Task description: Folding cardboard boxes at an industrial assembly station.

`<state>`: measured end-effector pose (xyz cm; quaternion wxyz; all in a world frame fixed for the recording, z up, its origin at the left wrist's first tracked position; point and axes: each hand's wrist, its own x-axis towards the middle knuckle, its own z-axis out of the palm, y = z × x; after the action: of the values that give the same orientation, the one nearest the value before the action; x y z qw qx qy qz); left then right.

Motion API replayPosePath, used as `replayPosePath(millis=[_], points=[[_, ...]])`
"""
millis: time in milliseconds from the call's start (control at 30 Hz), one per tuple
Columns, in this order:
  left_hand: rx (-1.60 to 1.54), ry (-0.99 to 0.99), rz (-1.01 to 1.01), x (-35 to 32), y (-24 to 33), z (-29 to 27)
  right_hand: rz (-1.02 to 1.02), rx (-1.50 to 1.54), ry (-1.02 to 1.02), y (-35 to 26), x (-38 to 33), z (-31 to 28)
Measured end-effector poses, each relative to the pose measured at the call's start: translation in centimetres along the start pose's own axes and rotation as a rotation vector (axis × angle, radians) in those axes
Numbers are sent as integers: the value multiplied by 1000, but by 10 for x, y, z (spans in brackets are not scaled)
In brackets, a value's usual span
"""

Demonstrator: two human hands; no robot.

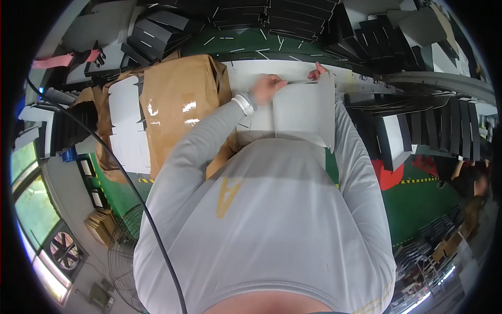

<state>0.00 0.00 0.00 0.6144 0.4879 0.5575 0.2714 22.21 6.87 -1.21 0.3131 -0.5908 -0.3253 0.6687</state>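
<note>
In front of my body is a partly folded white cardboard box point(297, 109), with a side panel standing up along its right. A narrow dark strip runs along its far edge. My left hand point(265, 89), slightly blurred, pinches this far edge with fingers and thumb together. At the far right corner, my right hand point(318, 71) grips the same edge; one finger sticks up, and the standing panel hides part of the hand. Under the box lies a flat white sheet or work surface point(246, 70).
Left of the box stands a large brown paper-wrapped bundle point(175, 99) with white card sheets point(127, 125) beside it. Black box parts point(293, 15) are stacked at the back and more black boxes point(439, 125) stand at right. A black cable point(130, 180) crosses the left side; a wire fan point(125, 256) stands lower left.
</note>
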Motion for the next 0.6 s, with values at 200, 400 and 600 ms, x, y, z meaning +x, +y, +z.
replayPosePath(millis=[200, 400, 600], points=[[-97, 133, 26, -11, -5, 9, 20, 23, -39, 8, 2, 3], [152, -29, -10, -15, 12, 5, -182, 330, -326, 42, 41, -36], [1245, 61, 454, 28, -8, 17, -114, -234, 65, 9, 23, 18]])
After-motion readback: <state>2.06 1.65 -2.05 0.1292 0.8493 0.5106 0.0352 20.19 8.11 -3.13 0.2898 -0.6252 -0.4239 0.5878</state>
